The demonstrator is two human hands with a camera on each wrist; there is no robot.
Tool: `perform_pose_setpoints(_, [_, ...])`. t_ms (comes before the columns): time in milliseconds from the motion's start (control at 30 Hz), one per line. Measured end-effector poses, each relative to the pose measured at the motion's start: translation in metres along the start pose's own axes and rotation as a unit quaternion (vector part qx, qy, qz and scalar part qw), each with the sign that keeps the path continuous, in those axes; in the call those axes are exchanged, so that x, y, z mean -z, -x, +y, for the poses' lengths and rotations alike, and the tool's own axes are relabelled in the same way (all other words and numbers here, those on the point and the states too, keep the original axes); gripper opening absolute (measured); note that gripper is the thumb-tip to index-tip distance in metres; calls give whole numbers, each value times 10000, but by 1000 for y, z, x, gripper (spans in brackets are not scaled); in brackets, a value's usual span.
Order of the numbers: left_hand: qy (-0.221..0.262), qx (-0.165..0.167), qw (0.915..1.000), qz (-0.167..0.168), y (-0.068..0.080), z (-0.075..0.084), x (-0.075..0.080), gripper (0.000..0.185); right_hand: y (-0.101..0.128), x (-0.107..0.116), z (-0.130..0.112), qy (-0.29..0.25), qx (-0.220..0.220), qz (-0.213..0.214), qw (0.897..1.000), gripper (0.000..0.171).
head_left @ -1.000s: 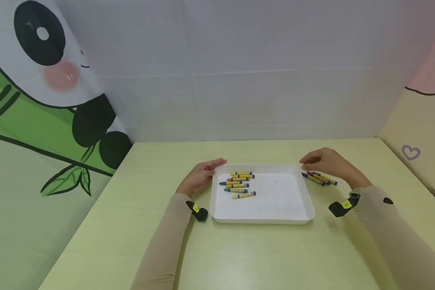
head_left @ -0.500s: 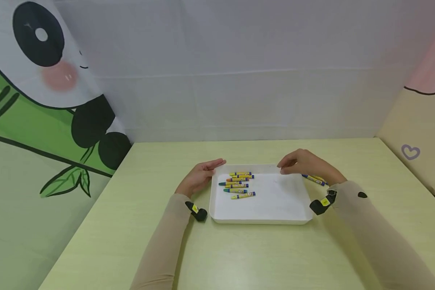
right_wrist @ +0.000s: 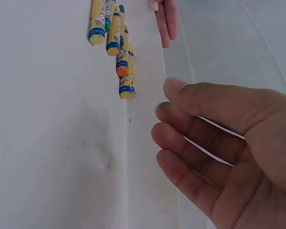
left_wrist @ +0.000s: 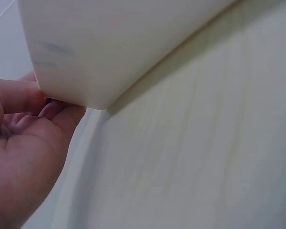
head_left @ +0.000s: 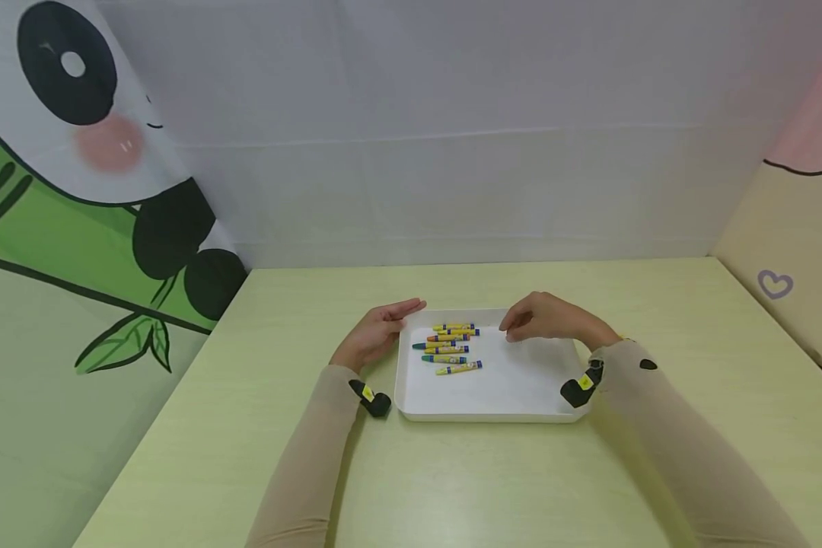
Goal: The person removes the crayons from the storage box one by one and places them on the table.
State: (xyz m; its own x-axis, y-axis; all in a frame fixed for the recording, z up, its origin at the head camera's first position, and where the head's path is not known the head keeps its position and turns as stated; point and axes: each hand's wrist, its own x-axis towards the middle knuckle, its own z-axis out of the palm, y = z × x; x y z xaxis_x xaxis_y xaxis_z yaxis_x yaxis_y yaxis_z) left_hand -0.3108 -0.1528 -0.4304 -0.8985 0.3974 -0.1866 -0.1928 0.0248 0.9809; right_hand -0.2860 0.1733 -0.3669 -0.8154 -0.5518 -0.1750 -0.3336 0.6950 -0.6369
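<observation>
A white tray (head_left: 493, 416) lies on the pale green table (head_left: 452, 487), with several yellow-wrapped crayons (head_left: 448, 346) in its far left part. My left hand (head_left: 380, 331) rests on the table with straight fingers against the tray's far left corner. The left wrist view shows those fingers (left_wrist: 19, 98) touching the tray wall (left_wrist: 133, 43). My right hand (head_left: 544, 318) hovers over the tray's far middle, to the right of the crayons. In the right wrist view its fingers (right_wrist: 195, 129) are loosely curled and hold nothing, the crayons (right_wrist: 117, 43) lying ahead of them.
A white backdrop (head_left: 452, 152) closes the far side of the table. A panda print panel (head_left: 75, 190) stands on the left, a cream panel with a heart (head_left: 775, 285) on the right. Bare tabletop lies in front of the tray.
My right hand has moved left from the table beside the tray's right edge to above the tray. The loose crayons it was near are now hidden. The left hand has stayed put.
</observation>
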Motion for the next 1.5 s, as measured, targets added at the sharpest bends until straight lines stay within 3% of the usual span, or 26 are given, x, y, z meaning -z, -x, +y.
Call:
perform_pose_setpoints(400, [-10,76,9999,64,1,0,0,49,-9,-18,-2,-319,576,-612,9960,20])
perform_pose_setpoints(1500, [-98,77,9999,-1,-2,-1,3,48,-35,-36,-18,31,528,-1133,9921,13])
